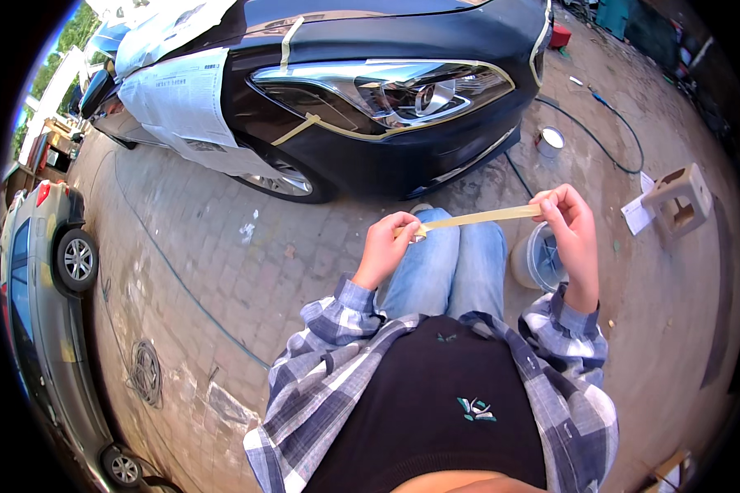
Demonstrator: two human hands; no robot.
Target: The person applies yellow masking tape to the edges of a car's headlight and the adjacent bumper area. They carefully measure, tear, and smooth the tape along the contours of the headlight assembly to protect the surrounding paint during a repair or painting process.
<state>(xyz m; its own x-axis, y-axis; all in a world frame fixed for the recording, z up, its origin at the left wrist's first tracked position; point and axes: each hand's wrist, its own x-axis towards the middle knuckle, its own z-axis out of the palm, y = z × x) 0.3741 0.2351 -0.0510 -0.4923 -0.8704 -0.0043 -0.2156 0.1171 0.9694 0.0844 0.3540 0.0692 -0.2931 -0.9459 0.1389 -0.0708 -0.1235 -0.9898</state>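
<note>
My left hand [387, 245] grips a small roll of masking tape [420, 233] above my knees. A strip of the tape [481, 217] stretches from it to my right hand [568, 231], which pinches the free end between thumb and finger. Beyond my hands is the front corner of a dark car [370, 163]. Masking tape edges its headlight [428, 95], and short strips run across the hood side and the fender. Newspaper sheets [176, 92] cover part of the fender and door side.
A clear plastic bucket [528, 262] stands beside my right knee. Past it are an open can [550, 143], a hose [616, 161], and a beige box-like stool [678, 200] by some paper. Another car [49, 296] is at the left, near a coiled cable [145, 373] on the paving.
</note>
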